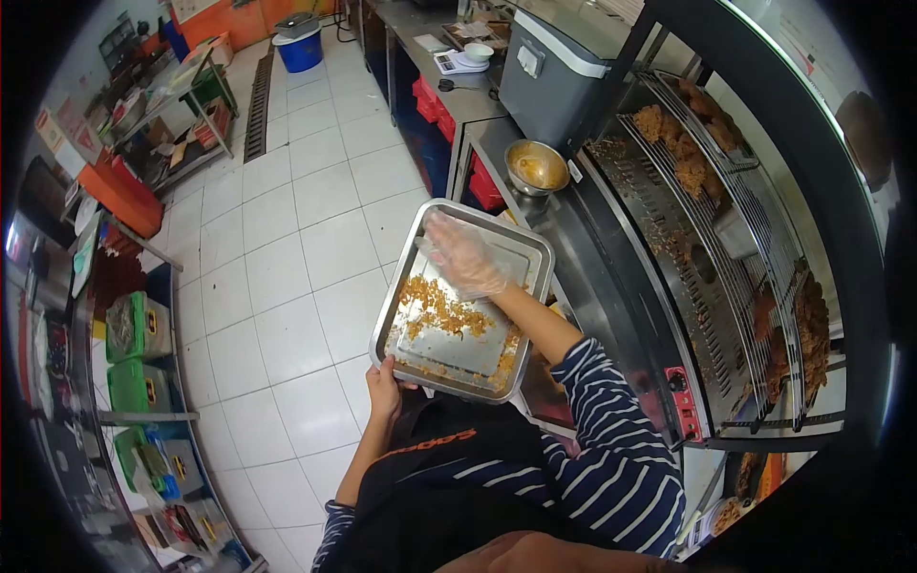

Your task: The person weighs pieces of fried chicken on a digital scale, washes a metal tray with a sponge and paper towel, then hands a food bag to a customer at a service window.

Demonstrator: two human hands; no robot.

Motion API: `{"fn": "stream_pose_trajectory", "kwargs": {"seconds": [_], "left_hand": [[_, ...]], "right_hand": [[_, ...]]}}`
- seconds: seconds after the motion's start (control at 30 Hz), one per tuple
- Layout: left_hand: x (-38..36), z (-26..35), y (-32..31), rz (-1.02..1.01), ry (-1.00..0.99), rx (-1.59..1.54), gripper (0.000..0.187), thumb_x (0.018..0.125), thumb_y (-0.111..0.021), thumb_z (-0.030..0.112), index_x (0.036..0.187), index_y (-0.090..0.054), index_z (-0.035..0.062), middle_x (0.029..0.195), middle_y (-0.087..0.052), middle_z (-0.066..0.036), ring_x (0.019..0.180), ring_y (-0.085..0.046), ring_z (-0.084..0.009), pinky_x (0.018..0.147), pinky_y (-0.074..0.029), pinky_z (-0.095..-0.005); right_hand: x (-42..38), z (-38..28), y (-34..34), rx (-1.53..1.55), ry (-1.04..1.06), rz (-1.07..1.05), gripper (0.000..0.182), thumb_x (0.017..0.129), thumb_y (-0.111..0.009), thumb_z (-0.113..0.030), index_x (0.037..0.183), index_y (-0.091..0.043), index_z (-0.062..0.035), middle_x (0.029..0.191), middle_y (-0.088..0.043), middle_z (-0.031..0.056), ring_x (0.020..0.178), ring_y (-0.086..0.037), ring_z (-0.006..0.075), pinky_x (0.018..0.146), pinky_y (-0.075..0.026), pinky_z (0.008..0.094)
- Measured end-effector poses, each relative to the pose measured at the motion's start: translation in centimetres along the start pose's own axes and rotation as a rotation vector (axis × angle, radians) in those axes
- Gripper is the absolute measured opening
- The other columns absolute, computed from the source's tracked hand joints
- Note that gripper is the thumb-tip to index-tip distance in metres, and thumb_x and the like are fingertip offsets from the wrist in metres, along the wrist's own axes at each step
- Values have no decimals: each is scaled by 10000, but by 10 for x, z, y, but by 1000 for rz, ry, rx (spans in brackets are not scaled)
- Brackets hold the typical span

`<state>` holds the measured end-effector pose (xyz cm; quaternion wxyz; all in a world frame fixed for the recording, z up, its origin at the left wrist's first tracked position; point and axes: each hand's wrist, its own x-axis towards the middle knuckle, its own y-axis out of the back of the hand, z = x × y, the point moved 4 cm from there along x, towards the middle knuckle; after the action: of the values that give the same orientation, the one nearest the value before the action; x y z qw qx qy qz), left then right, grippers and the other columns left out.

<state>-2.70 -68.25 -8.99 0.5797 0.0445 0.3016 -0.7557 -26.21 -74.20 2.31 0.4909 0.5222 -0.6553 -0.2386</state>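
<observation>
A rectangular metal tray (458,374) is held in front of my body, over the floor and close to the counter on the right. Golden-brown fried crumbs (441,307) lie scattered on its bottom, mostly in the middle and along the near side. My left hand (384,390) grips the tray's near left corner, thumb over the rim. Inside the tray, at its far side, is my right hand (463,256) in a clear plastic glove. Its fingers are stretched out flat and hold nothing I can see; the palm side is hidden.
On the right stands a warming cabinet with fried chicken (683,153) on wire racks (735,239). A metal bowl (537,167) and a grey cooler box (549,76) sit on the counter. Shelves with green-lidded boxes (134,387) line the left; a blue bucket (299,50) stands far back.
</observation>
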Motion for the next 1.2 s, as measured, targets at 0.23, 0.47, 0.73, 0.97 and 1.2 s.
{"fn": "stream_pose_trajectory", "kwargs": {"seconds": [0.23, 0.47, 0.73, 0.97, 1.2], "left_hand": [[54, 25, -2, -100, 60, 16, 312, 829, -438, 232, 930, -452, -63, 697, -558, -119, 494, -558, -166, 367, -470, -212], [90, 34, -9, -228, 125, 81, 273, 840, -442, 196, 910, -460, -67, 704, -562, -141, 463, -556, -177, 381, -493, -239], [123, 39, -13, -252, 151, 107, 269, 840, -439, 209, 910, -461, -50, 694, -551, -110, 462, -547, -159, 369, -483, -228], [153, 65, -6, -228, 138, 55, 271, 846, -418, 220, 901, -454, -43, 680, -548, -100, 460, -542, -153, 364, -476, -231], [202, 104, 39, -92, 120, -5, 266, 844, -414, 221, 936, -455, -25, 719, -551, -93, 515, -556, -160, 385, -478, -233]], "right_hand": [[-5, -43, -14, 148, 218, -139, 320, 831, -387, -171, 1099, -462, -13, 1157, -435, 185, 1101, -402, 291, 939, -328, 339], [37, 28, 16, -132, -264, 145, 293, 798, -410, -152, 1036, -450, 13, 1009, -503, 183, 946, -489, 307, 856, -383, 377], [-1, -11, -22, 220, -62, -52, 296, 771, -443, -111, 1046, -488, -11, 1118, -457, 185, 1068, -422, 320, 934, -317, 363], [-10, 24, 21, -42, -532, 213, 339, 752, -422, -93, 1071, -446, 18, 1138, -424, 186, 1070, -403, 304, 940, -294, 400], [89, -26, -49, 48, -117, -126, 205, 787, -423, -181, 885, -438, -1, 988, -438, 177, 1034, -401, 309, 919, -303, 402]]}}
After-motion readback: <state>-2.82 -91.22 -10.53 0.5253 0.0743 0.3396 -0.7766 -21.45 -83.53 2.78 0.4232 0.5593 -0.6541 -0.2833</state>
